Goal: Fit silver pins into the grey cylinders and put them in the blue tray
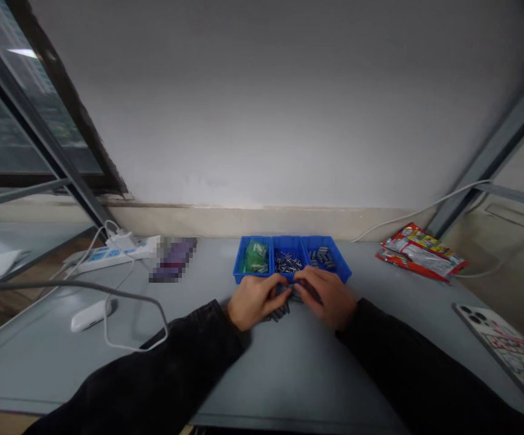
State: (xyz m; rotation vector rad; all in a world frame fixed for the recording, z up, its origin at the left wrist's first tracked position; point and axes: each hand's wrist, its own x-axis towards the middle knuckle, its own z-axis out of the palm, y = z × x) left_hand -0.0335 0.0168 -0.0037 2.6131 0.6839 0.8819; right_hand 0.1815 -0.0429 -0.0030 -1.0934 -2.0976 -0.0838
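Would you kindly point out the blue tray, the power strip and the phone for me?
Blue tray [252,278]: head view, front wall.
Power strip [107,257]: head view, middle of its body.
Phone [511,353]: head view, patterned back.

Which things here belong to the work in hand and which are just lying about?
In use: left hand, right hand, small dark metal parts, three blue plastic bins.
Lying about: white power strip, red snack packet, phone in patterned case.

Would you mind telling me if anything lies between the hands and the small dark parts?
Nothing visible does: the left hand and the right hand are touching the dark parts on the table.
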